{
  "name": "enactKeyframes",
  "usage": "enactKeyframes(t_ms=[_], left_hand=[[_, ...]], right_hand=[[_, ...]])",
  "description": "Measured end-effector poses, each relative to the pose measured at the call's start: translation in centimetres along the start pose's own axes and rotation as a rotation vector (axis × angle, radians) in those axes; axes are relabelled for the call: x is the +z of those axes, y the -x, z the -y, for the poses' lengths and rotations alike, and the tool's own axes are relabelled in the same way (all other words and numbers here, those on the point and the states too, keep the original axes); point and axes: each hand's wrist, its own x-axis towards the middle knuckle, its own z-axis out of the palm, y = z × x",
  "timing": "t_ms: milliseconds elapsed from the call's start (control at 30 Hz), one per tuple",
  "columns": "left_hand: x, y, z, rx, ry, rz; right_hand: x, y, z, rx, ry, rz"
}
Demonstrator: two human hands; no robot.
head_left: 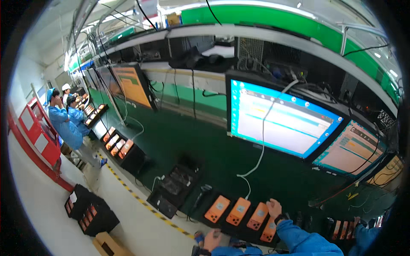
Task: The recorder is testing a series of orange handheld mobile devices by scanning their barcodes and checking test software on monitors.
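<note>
Several orange phones lie back up in a black tray at the front edge of the green bench. My right hand (273, 208) is at the upper end of the third phone (257, 216), its fingers bent onto that corner. Beside it, partly under my sleeve, lies another orange phone (269, 231). A white cable (247, 187) runs to the top of the second phone (238, 211); the leftmost phone (217, 209) is next to it. My left hand (212, 240) is low, in front of the tray, with fingers curled; what they hold is hidden.
A lit monitor (282, 117) and a second screen (352, 147) stand behind the tray. Black trays (173, 187) and a phone rack (124, 151) sit to the left. Another person's blue sleeve (368, 236) shows at right. Black bins (96, 215) and a carton (112, 245) are on the floor.
</note>
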Motion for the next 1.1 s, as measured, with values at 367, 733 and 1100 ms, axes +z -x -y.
enactKeyframes(t_ms=[367, 733, 1100], left_hand=[[-10.3, 5.5, 22.5, -0.303, 0.568, -0.02], [-33.2, 8.8, 43.0, -0.752, 0.833, -0.261], [-40.6, 13.9, 49.6, -0.907, 0.79, -0.295]], right_hand=[[11.5, 18.5, 18.3, -0.144, -0.096, 0.591], [33.0, 24.8, 29.5, -0.557, 0.094, 1.152], [50.3, 26.2, 38.7, -0.573, 0.058, 1.434]])
